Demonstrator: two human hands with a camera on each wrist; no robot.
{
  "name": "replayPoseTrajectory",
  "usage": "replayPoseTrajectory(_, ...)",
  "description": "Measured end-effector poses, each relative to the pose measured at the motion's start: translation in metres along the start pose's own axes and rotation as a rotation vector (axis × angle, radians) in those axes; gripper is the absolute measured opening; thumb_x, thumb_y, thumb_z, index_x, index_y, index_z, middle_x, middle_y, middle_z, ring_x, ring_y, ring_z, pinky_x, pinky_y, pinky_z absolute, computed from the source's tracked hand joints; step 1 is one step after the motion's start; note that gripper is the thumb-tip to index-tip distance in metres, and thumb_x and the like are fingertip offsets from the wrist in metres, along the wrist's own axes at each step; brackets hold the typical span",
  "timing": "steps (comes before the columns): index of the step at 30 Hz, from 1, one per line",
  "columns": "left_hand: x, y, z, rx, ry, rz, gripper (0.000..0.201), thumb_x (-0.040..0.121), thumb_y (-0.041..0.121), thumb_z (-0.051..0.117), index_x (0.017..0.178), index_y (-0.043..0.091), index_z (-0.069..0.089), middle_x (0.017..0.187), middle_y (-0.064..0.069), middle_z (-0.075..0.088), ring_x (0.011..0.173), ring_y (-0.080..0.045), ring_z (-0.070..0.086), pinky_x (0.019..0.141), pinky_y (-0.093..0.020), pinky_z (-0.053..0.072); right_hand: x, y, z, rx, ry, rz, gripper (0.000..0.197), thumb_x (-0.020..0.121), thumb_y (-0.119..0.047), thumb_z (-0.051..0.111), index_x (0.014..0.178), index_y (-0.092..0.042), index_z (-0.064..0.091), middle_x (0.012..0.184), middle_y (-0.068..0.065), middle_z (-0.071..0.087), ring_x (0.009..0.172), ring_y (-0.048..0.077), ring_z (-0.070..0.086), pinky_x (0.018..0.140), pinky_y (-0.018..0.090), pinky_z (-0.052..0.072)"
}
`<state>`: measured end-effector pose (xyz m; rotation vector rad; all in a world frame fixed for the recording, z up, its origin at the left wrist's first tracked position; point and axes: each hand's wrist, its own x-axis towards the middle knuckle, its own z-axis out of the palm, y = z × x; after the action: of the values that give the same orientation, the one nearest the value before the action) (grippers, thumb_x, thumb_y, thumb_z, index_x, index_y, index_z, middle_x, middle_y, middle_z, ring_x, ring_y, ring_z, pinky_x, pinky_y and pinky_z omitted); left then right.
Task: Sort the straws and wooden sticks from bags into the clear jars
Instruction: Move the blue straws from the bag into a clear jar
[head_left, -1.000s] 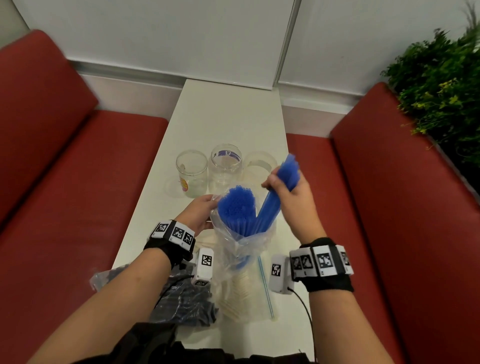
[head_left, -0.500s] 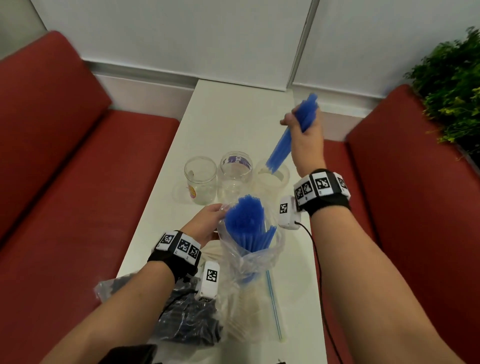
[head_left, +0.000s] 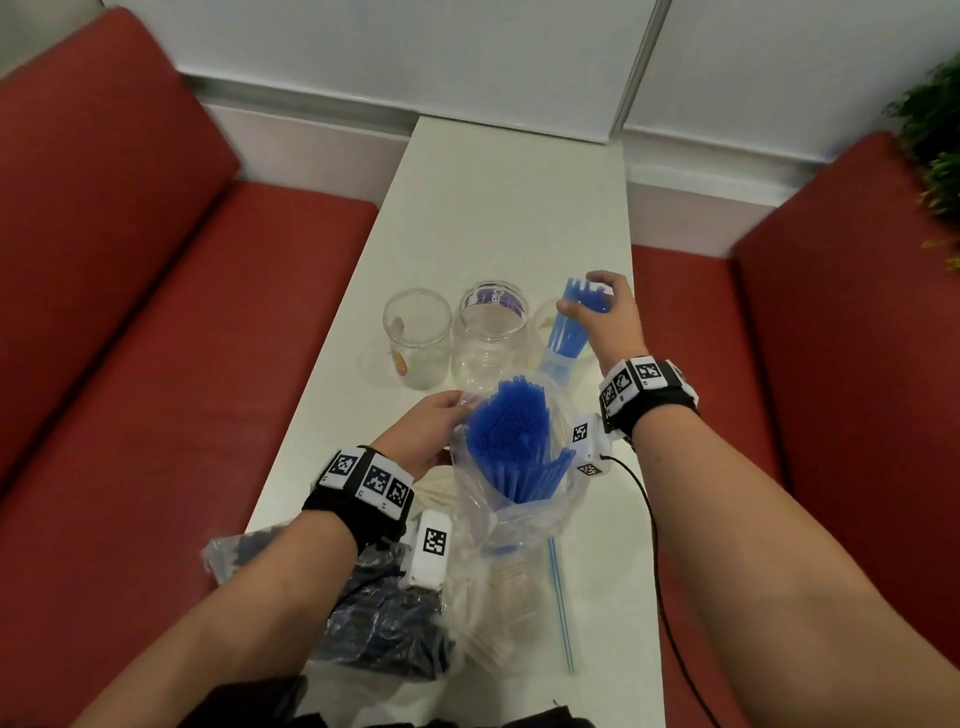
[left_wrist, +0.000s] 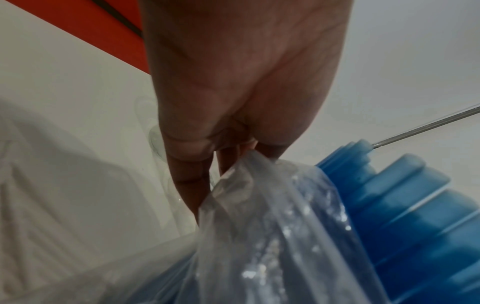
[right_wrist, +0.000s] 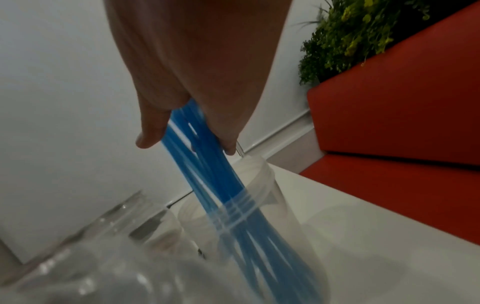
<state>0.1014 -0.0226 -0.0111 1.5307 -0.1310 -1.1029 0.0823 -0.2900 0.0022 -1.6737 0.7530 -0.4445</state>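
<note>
Head view: three clear jars stand in a row across the middle of the white table, and the right-hand jar, nearest the table's right edge, takes a small bundle of blue straws whose long axis runs nearly upright, lower ends inside the jar, upper ends inside the curled fingers of the right hand directly above the jar's mouth. The left hand sits nearer the person, at the left side of an open clear bag that holds the main stock of blue straws standing on end; a dark bag and a bag of pale sticks lie toward the near edge. The right hand is thus the one closer to the jars, the left the one closer to the bags. Left wrist view: thumb and fingers of the left hand pinch a fold of the clear bag, with the straws just beside it. Right wrist view: the right hand wraps loosely round the straw bundle, which slants down into the jar; whether the lower ends touch the bottom is probably hidden by blur.
</note>
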Motion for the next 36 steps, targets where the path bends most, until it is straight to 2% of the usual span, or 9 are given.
replayPoseTrajectory(5, -0.005, 0.002, 0.003, -0.008, -0.001, 0.012, 0.035, 0.101, 0.033, 0.053, 0.117, 0.005, 0.067, 0.111, -0.018, 0.072, 0.102, -0.034, 0.069, 0.079, -0.041, 0.054, -0.019, -0.042, -0.028, 0.057, 0.031, -0.15, 0.053, 0.088, -0.034, 0.076, 0.133, -0.036, 0.048, 0.14, 0.004, 0.054, 0.13, 0.007, 0.051, 0.1, 0.025, 0.044)
replayPoseTrajectory(9, -0.013, 0.0, 0.005, -0.031, 0.0, 0.014, 0.043, 0.101, 0.036, 0.055, 0.118, -0.002, 0.066, 0.11, -0.019, 0.072, 0.107, -0.037, 0.067, 0.095, -0.049, 0.051, -0.061, -0.072, -0.057, 0.144, 0.149, -0.341, 0.043, 0.088, -0.017, 0.064, 0.124, -0.037, 0.054, 0.127, -0.01, 0.059, 0.114, -0.009, 0.059, 0.092, 0.013, 0.048)
replayPoseTrajectory(13, -0.023, 0.0, 0.01, -0.063, 0.028, 0.004, 0.035, 0.101, 0.024, 0.054, 0.12, -0.003, 0.064, 0.114, -0.021, 0.07, 0.108, -0.036, 0.066, 0.094, -0.046, 0.052, -0.123, -0.042, -0.063, 0.067, -0.257, -0.194, 0.051, 0.076, -0.001, 0.057, 0.117, -0.032, 0.062, 0.111, 0.007, 0.068, 0.098, 0.018, 0.07, 0.081, 0.026, 0.055)
replayPoseTrajectory(17, -0.03, -0.002, 0.018, -0.059, 0.007, -0.14, 0.036, 0.101, 0.035, 0.05, 0.123, 0.008, 0.063, 0.116, -0.018, 0.07, 0.108, -0.037, 0.066, 0.099, -0.052, 0.051, -0.185, 0.011, -0.039, -0.058, -0.65, 0.056, 0.075, 0.069, -0.013, 0.075, 0.131, -0.042, 0.046, 0.129, -0.002, 0.055, 0.111, 0.011, 0.064, 0.086, 0.024, 0.054)
replayPoseTrajectory(22, -0.032, -0.013, 0.028, -0.026, 0.068, -0.068, 0.045, 0.104, 0.026, 0.046, 0.145, 0.011, 0.039, 0.131, -0.021, 0.06, 0.105, -0.033, 0.067, 0.068, -0.037, 0.059, -0.218, 0.047, -0.004, -0.05, -0.355, -0.07, 0.062, 0.069, -0.001, 0.075, 0.116, -0.038, 0.056, 0.114, -0.029, 0.061, 0.102, -0.013, 0.06, 0.079, 0.005, 0.048)
replayPoseTrajectory(26, -0.032, -0.028, 0.019, 0.361, 0.127, 0.216, 0.052, 0.1, 0.01, 0.05, 0.149, 0.027, 0.038, 0.134, -0.013, 0.056, 0.119, -0.03, 0.057, 0.1, -0.047, 0.05, -0.221, 0.061, 0.0, -0.094, -0.181, -0.062, 0.03, 0.084, -0.013, 0.073, 0.101, -0.036, 0.065, 0.099, -0.015, 0.071, 0.093, 0.005, 0.067, 0.08, 0.021, 0.053)
replayPoseTrajectory(29, -0.035, -0.029, 0.01, 0.374, 0.11, 0.217, 0.051, 0.096, 0.004, 0.051, 0.14, 0.031, 0.052, 0.122, -0.007, 0.059, 0.105, -0.028, 0.065, 0.083, -0.044, 0.059, -0.221, 0.063, -0.002, -0.086, -0.139, -0.084, 0.021, 0.089, -0.026, 0.07, 0.102, -0.042, 0.064, 0.102, -0.016, 0.072, 0.098, 0.001, 0.067, 0.086, 0.023, 0.053)
replayPoseTrajectory(33, -0.039, -0.022, -0.006, 0.25, 0.205, 0.216, 0.035, 0.101, 0.02, 0.051, 0.135, 0.025, 0.057, 0.12, -0.006, 0.063, 0.102, -0.022, 0.064, 0.086, -0.042, 0.058, -0.224, 0.06, 0.003, -0.095, -0.153, -0.12, 0.026, 0.097, -0.024, 0.066, 0.111, -0.046, 0.06, 0.106, -0.024, 0.07, 0.103, -0.007, 0.065, 0.085, 0.008, 0.048)
replayPoseTrajectory(36, -0.047, -0.019, -0.015, 0.159, 0.192, 0.192, 0.049, 0.097, 0.054, 0.049, 0.139, 0.03, 0.053, 0.136, 0.008, 0.055, 0.119, -0.017, 0.055, 0.101, -0.044, 0.049, -0.23, 0.065, 0.013, -0.155, -0.226, -0.075, 0.03, 0.098, -0.013, 0.063, 0.121, -0.033, 0.061, 0.112, -0.009, 0.071, 0.105, 0.005, 0.066, 0.088, 0.02, 0.051)
